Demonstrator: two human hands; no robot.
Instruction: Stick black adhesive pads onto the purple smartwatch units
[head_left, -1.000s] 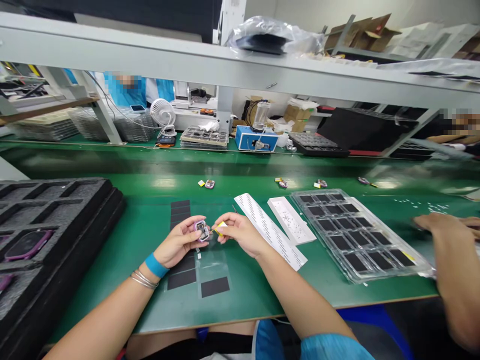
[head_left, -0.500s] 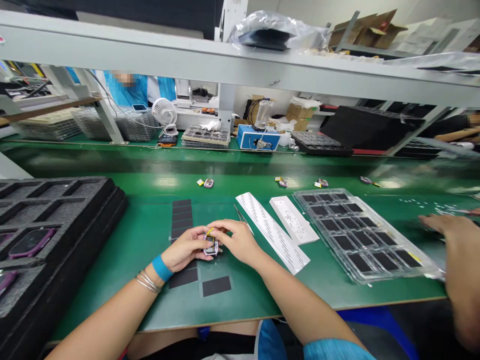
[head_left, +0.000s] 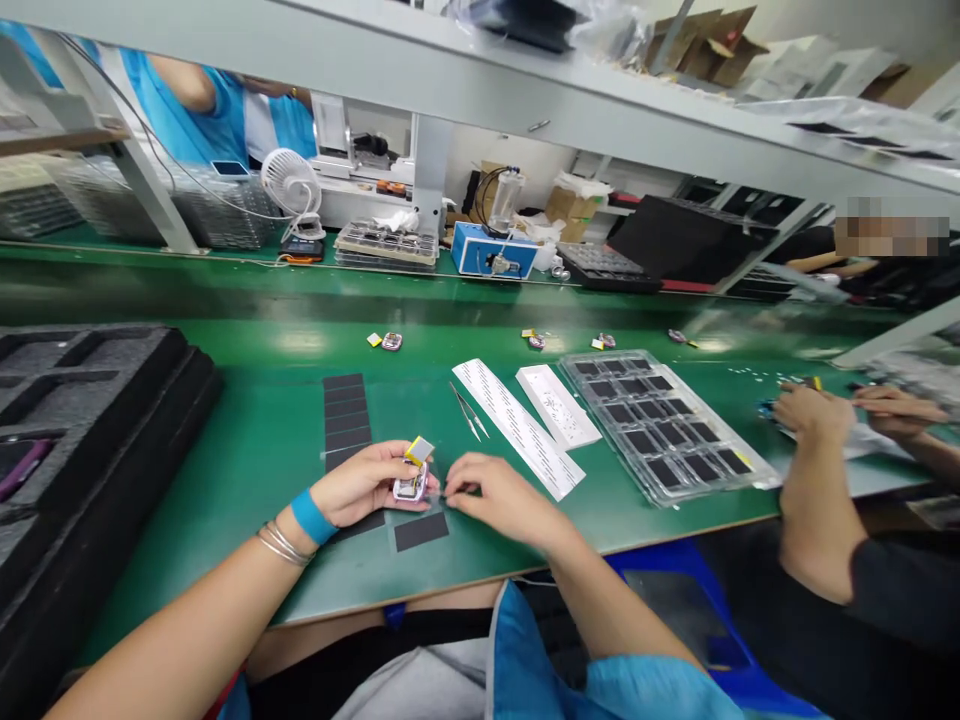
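Note:
My left hand (head_left: 371,485) holds a small pinkish, open watch case (head_left: 409,488) with its inner parts showing. A yellow-edged battery (head_left: 419,451) stands up from the far side of the case. Just right of the case is my right hand (head_left: 495,495), apart from it, with thumb and fingertips pinched together. Whatever might be between those fingertips is too small to make out. Below the hands lies a loose black sheet (head_left: 421,532) on clear film. A strip of black sheets (head_left: 346,408) runs partly under my left hand. Tweezers (head_left: 469,411) rest beyond my right hand.
A white label sheet (head_left: 517,430), a white box (head_left: 559,407) and a clear tray (head_left: 637,490) of black pieces lie to the right. Black foam trays (head_left: 142,400) stand left. Several watch cases (head_left: 391,341) line the back. A co-worker's hands (head_left: 814,412) work at right.
My right hand has come away from the watch case, to the right and lower. The battery now stands up in plain view. The head view has shifted, and the co-worker's hands have moved.

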